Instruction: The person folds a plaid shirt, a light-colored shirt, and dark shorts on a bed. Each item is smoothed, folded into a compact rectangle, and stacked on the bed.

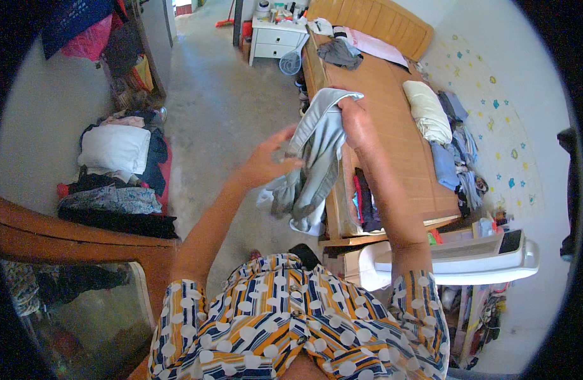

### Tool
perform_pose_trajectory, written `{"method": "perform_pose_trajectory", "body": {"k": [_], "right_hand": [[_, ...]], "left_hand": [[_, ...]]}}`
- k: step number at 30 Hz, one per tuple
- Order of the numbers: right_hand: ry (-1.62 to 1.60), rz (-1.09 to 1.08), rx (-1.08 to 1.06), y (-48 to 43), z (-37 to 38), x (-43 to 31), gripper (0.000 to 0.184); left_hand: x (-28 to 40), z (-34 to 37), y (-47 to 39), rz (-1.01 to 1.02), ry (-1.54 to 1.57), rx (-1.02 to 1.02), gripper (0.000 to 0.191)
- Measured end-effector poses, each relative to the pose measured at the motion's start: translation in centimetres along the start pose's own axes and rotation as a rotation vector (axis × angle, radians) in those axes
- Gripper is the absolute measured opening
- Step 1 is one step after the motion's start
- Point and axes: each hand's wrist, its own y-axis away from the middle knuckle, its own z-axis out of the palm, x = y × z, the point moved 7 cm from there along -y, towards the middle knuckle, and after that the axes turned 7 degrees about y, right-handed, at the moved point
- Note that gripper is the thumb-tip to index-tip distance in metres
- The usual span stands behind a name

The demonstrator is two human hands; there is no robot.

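Gripped at its top edge by my right hand, a pale grey-blue garment, apparently light denim trousers, hangs in loose folds in front of me. Its lower end dangles above the floor beside the bed's corner. My left hand is at the garment's left side, thumb and fingers spread apart. The fingertips meet or nearly meet the cloth; whether they touch is unclear. Part of my right hand's fingers is hidden behind the cloth.
A wooden bed on the right carries a cream folded bundle, a grey cloth and clothes along the wall. Left, piled clothes include a white folded item. A white nightstand stands ahead; a white appliance is at right.
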Motion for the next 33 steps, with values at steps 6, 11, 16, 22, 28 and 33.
{"method": "perform_pose_trajectory", "body": {"k": [6,11,16,22,28,33], "right_hand": [[-0.021,-0.053,0.011,-1.8,-2.6,-1.3,0.030],[-0.060,-0.035,-0.150,-5.9,-5.9,0.6,0.023],[0.142,-0.149,-0.113,-8.2,-11.0,2.7,0.028],[0.175,-0.958,0.237,-5.2,-25.9,-1.6,0.019],[-0.562,-1.260,0.336,-3.7,-35.6,-0.6,0.014],[-0.861,-0.840,0.248,-9.4,-35.8,3.8,0.029]], "left_hand": [[-4.2,2.0,-1.1,-0.184,0.021,-0.158,0.035],[-9.2,-3.7,-1.2,-0.402,-0.099,-0.051,0.023],[-8.5,-7.0,-2.0,-0.306,-0.032,0.123,0.017],[9.7,-5.9,-7.7,0.153,-0.221,0.240,0.013],[21.1,5.3,-9.2,0.218,-0.062,-0.739,0.021],[12.8,4.1,-12.2,-0.108,0.114,-0.746,0.022]]}}
